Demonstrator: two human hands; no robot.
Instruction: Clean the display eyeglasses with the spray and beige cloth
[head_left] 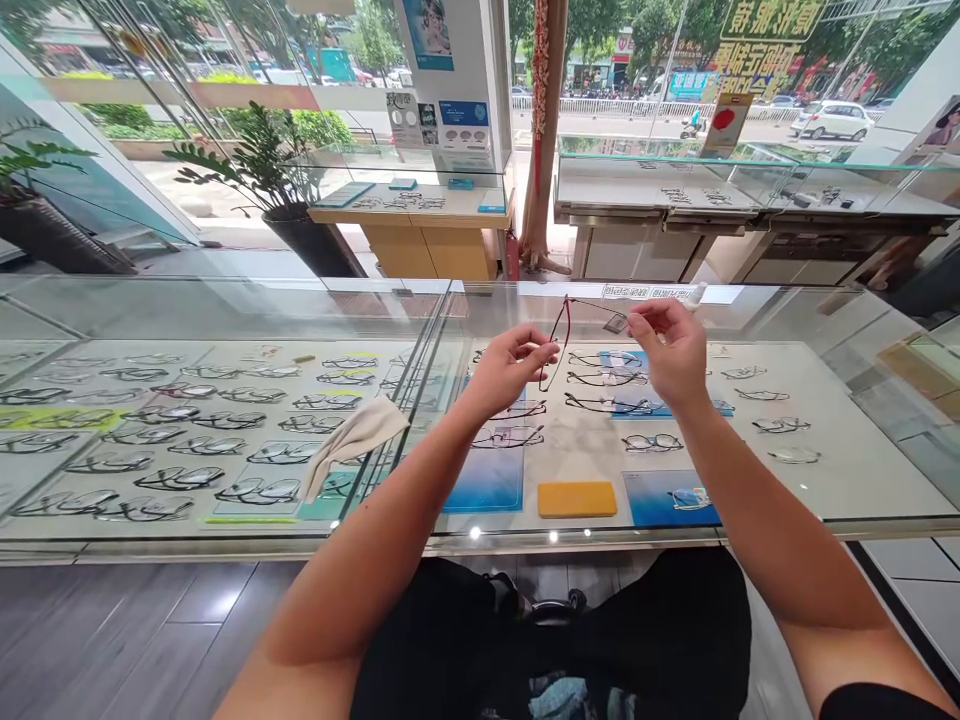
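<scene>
A thin red-framed pair of glasses [559, 335] is held up between both hands above the glass display counter [225, 300]. My left hand [510, 368] pinches the frame's lower left side. My right hand [671, 350] pinches the thin temple arm with its small tag [616, 322] at the upper right. A crumpled beige cleaning cloth [351, 440] lies on the glass to the left of my left forearm. Under the glass, below the hands, lie rows of glasses [607, 403].
Several rows of glasses [172, 430] fill the counter's left section. A yellow pad [576, 499] and blue cards [484, 480] lie inside near the front edge. Potted plants [277, 180] and more display cabinets [675, 200] stand behind, before street windows.
</scene>
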